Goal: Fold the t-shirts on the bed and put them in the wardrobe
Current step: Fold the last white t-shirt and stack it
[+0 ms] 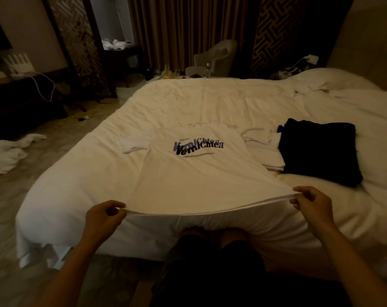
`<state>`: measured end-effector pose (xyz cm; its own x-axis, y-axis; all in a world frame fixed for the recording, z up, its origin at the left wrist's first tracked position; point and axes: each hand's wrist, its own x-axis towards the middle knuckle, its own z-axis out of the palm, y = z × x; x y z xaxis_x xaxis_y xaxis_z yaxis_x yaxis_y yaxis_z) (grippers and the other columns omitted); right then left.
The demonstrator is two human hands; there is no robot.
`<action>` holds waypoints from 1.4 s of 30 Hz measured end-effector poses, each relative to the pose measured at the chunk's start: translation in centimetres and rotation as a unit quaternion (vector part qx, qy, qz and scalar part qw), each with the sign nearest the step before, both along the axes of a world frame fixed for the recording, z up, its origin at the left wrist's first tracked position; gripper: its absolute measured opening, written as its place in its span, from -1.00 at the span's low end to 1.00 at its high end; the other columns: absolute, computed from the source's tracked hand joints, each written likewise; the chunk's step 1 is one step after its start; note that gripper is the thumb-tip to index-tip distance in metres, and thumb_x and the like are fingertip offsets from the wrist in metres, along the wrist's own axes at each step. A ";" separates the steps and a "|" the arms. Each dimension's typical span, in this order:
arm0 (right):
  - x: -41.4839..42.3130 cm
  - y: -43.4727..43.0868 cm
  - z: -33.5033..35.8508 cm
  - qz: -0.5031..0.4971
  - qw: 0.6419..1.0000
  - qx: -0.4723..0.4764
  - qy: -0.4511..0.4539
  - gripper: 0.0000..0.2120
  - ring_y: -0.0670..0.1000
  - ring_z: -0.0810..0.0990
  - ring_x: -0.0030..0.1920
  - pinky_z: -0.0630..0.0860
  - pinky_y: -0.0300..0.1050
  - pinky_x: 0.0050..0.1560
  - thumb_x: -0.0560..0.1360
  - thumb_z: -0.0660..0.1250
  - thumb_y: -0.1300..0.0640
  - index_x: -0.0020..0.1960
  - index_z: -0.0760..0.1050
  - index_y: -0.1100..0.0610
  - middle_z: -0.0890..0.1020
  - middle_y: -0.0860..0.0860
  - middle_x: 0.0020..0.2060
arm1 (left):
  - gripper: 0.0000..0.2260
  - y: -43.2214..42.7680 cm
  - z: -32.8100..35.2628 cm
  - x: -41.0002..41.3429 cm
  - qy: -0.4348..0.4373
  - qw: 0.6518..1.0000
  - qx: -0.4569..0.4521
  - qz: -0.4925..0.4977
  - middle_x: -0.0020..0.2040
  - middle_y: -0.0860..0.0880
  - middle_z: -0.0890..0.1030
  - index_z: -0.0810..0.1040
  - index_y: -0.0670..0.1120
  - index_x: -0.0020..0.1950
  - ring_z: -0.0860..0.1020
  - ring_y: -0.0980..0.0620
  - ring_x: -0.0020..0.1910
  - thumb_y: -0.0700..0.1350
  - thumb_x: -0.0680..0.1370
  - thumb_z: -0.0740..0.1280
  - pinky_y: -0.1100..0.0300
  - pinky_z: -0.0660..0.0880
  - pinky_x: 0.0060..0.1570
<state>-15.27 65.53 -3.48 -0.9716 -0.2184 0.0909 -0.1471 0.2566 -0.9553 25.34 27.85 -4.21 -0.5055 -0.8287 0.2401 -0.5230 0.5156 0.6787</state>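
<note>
Both hands pinch the hem of a white printed cotton t-shirt [194,173]
Left hand [105,214] grips one hem corner; right hand [311,204] the other; shirt spread on the white bed [210,100].

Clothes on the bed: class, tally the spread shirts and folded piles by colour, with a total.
White: 2, the printed t-shirt spread flat and a white folded pile
Black: 1, a black folded pile
Total: 3
</note>
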 end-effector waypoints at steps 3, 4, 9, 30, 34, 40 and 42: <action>-0.3 0.8 -0.4 -0.001 0.999 0.037 0.008 -0.76 0.10 0.69 -0.14 0.68 0.00 -0.08 0.57 0.32 0.29 -0.07 0.60 -0.04 0.69 0.10 -0.15 | -0.87 -0.3 -0.6 0.8 -0.023 0.999 -0.019 -0.015 -0.30 0.07 0.65 0.67 0.04 -0.03 0.62 0.17 -0.33 -0.18 0.50 0.49 0.23 0.51 -0.18; -0.2 1.1 -1.0 0.001 0.998 0.055 0.005 -0.76 0.09 0.70 -0.14 0.66 0.09 -0.03 0.56 0.34 0.28 -0.09 0.61 -0.06 0.70 0.05 -0.17 | -0.86 -0.2 -1.1 1.0 -0.029 0.999 -0.015 -0.019 -0.30 0.07 0.66 0.66 0.05 -0.03 0.62 0.19 -0.35 -0.18 0.51 0.48 0.24 0.51 -0.18; 1.0 2.1 -4.1 0.012 0.993 0.117 -0.013 -0.74 0.05 0.71 -0.12 0.64 0.15 0.03 0.50 0.39 0.26 -0.12 0.61 -0.12 0.70 -0.05 -0.19 | -0.86 0.7 -3.6 1.3 -0.038 0.999 0.011 -0.011 -0.27 0.06 0.68 0.68 -0.01 -0.01 0.64 0.21 -0.33 -0.25 0.53 0.44 0.19 0.54 -0.12; 4.3 -12.3 2.2 0.158 0.930 0.290 0.158 -0.74 0.11 0.61 0.01 0.46 -0.11 -0.01 0.49 0.39 0.21 0.17 0.59 0.12 0.63 0.08 0.05 | -0.75 -7.6 -2.6 -2.4 -0.131 0.991 -0.017 0.005 0.15 -0.19 0.60 0.62 -0.16 0.22 0.57 -0.18 0.13 -0.15 0.56 0.41 0.02 0.44 0.14; 6.3 -22.6 3.5 0.244 0.912 0.255 0.211 -0.74 -0.06 0.55 -0.03 0.47 -0.17 -0.01 0.52 0.39 0.13 0.20 0.58 0.08 0.62 0.02 0.05 | -0.73 -13.0 -1.4 -3.8 -0.124 0.992 -0.008 0.010 0.16 -0.22 0.59 0.61 -0.20 0.22 0.57 -0.21 0.16 -0.17 0.54 0.42 0.02 0.42 0.21; 10.0 -38.1 2.1 0.374 0.863 0.225 0.256 -0.74 -0.02 0.55 0.02 0.53 -0.05 0.07 0.56 0.34 0.06 0.22 0.56 0.08 0.61 -0.01 0.03 | -0.70 -22.8 -0.8 -7.4 -0.125 0.992 0.012 0.011 0.22 -0.17 0.57 0.57 -0.16 0.29 0.55 -0.17 0.17 -0.11 0.58 0.38 0.05 0.41 0.22; 10.9 -42.7 0.9 0.405 0.844 0.224 0.271 -0.73 0.02 0.56 0.04 0.52 -0.03 0.09 0.55 0.30 0.03 0.21 0.56 0.08 0.62 0.01 0.04 | -0.69 -26.4 -1.2 -8.9 -0.125 0.992 0.021 0.016 0.24 -0.17 0.57 0.56 -0.16 0.31 0.55 -0.17 0.19 -0.09 0.59 0.37 0.03 0.42 0.25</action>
